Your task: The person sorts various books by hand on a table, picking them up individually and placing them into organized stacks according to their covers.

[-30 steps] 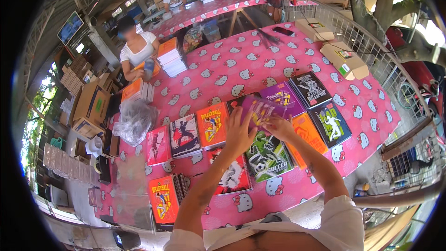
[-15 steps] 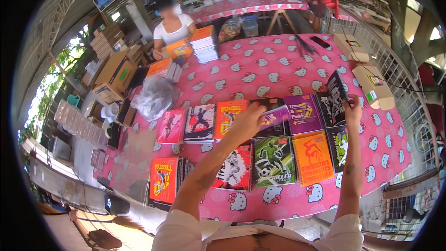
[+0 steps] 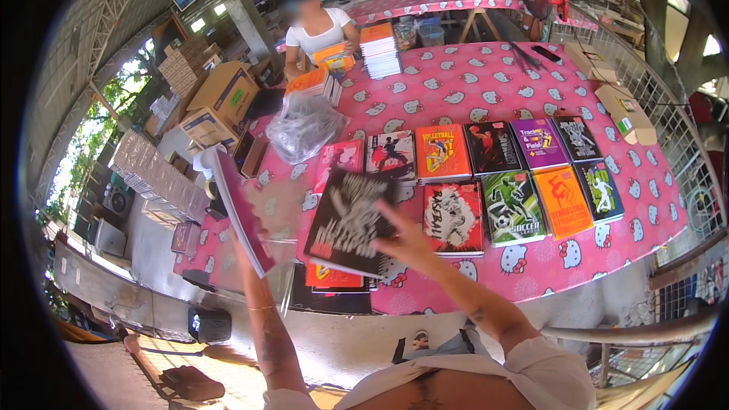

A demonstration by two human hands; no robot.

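My left hand [image 3: 249, 257] grips a purple spiral notebook [image 3: 241, 216], raised on edge at the table's left side; the cover hides most of the fingers. My right hand [image 3: 410, 241] is closed on the right edge of a black notebook [image 3: 345, 220] with grey lettering, tilted over the stack at the near left. Beneath it an orange-covered notebook [image 3: 332, 277] shows in part. Beyond it lie two rows of sports notebooks, among them a pink one [image 3: 339, 158], an orange volleyball one [image 3: 442, 153], a red-and-white baseball one [image 3: 452, 220] and a green soccer one [image 3: 513, 209].
A crumpled clear plastic bag [image 3: 304, 127] lies at the left. Across the pink patterned table [image 3: 486, 95], a person in white [image 3: 323, 34] handles orange notebooks beside a tall notebook stack [image 3: 380, 53]. Cardboard boxes [image 3: 626, 114] and a phone [image 3: 547, 54] sit at the far right.
Both hands have moved left from the notebook rows, the left with a purple notebook, the right with a black one. The view has shifted too.
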